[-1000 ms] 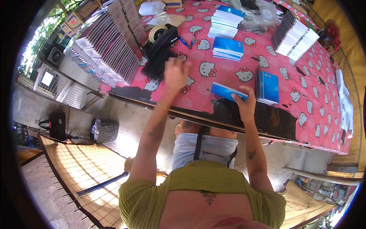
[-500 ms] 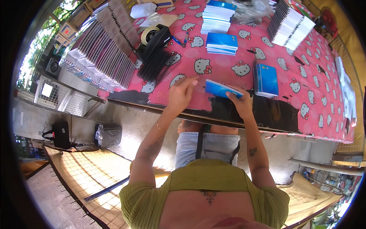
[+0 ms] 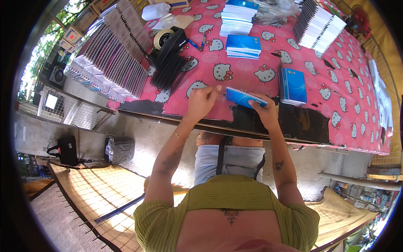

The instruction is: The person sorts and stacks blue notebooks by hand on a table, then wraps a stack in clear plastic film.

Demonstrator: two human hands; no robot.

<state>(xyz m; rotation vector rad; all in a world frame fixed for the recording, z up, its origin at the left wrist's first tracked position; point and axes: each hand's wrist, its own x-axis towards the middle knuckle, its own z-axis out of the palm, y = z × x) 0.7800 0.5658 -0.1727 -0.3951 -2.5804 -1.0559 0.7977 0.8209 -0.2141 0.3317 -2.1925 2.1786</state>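
A person in a ribbed olive-green top [image 3: 228, 193] worked at a table spread with a pink covering printed with white cat faces [image 3: 218, 111]. The right hand [image 3: 266, 112] grasped a slim blue-covered notebook with white pages [image 3: 240, 96], thumb pressed on its cover, at the near edge of the table and in front of the body. The left hand [image 3: 201, 101] hovered just beside the notebook's left end, its fingers bent in toward the thumb — whether they pinched anything thin could not be told.

Beyond the left hand lay a heap of black plastic binding coils [image 3: 170, 74], next to a black tape dispenser with a pale roll [image 3: 168, 45]. Tall rows of spiral-bound books with pale pages [image 3: 111, 63] stood at the far left. To the right of the right hand sat a small pile of blue notebooks with black spirals [image 3: 293, 86]; farther back — near the middle of the table — rested a low blue-topped stack [image 3: 243, 45] and a taller one of white-edged notebooks [image 3: 237, 21].
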